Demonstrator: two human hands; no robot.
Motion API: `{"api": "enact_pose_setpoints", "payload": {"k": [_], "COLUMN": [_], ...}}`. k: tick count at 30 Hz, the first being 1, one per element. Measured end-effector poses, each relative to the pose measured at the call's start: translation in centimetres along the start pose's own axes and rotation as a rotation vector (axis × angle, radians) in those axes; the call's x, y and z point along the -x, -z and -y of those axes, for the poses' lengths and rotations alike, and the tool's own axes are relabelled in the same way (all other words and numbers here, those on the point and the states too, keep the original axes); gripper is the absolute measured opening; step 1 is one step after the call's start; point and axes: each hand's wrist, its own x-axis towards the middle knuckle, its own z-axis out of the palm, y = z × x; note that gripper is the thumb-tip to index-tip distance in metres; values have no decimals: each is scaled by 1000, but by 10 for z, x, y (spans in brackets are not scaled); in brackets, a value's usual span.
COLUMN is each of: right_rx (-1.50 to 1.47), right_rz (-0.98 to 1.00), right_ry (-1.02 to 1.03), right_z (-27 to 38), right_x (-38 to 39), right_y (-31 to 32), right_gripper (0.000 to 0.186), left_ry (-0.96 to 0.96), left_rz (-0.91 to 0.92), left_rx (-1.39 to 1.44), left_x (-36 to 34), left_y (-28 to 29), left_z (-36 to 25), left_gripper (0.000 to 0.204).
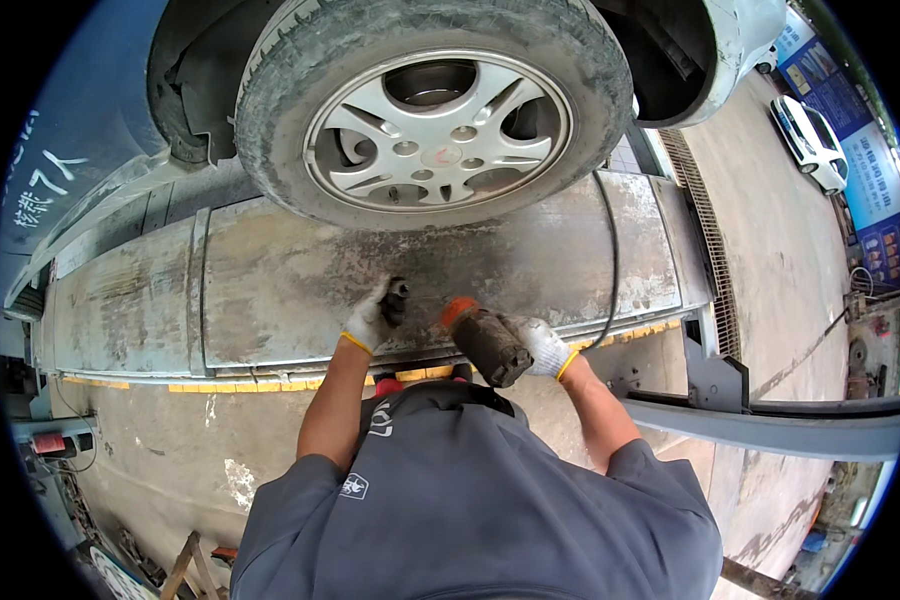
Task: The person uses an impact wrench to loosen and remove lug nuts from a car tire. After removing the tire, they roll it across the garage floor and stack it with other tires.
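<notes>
My right hand (542,345), in a white glove with a yellow cuff, grips a dark, dirty impact wrench (490,343) with an orange nose, held just above the lift platform (270,290). My left hand (372,318), gloved the same way, is closed around a small dark socket-like piece (398,300) next to the wrench's front end. Both hands are below a car wheel (432,110) with a silver alloy rim and a worn tyre, which rests on the platform.
A black hose (611,250) runs over the platform to the right. Yellow-black marking lines the platform edge (240,384). A steel lift arm (770,425) extends at right. A white car (813,143) is parked far right. A wooden stool (185,570) stands lower left.
</notes>
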Motion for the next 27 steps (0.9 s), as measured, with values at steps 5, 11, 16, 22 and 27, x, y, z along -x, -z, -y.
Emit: {"api": "enact_pose_setpoints", "payload": {"k": [5,11,16,22,27], "right_rx": [414,559,678,723,639], "right_rz": [59,-46,-313,-602,-699], "right_ry": [-338,-725,-883,-894,-851], "right_z": [-72,-143,-177,-162,-156], "right_x": [30,58,87,105,86], "right_y": [4,16,-3,-26,-48], "right_gripper": [43,45,51,53,54], "left_ry": [8,-116,-253,-397,-490], "left_rz": [234,275,-133,-630,-840], "left_rx": [394,565,509,120,-178], "left_x": [18,51,60,51,35], "left_y": [50,93,120,174,216], "left_z": [-15,-16,-18,-57,-104], "left_gripper": [30,29,30,33,31]}}
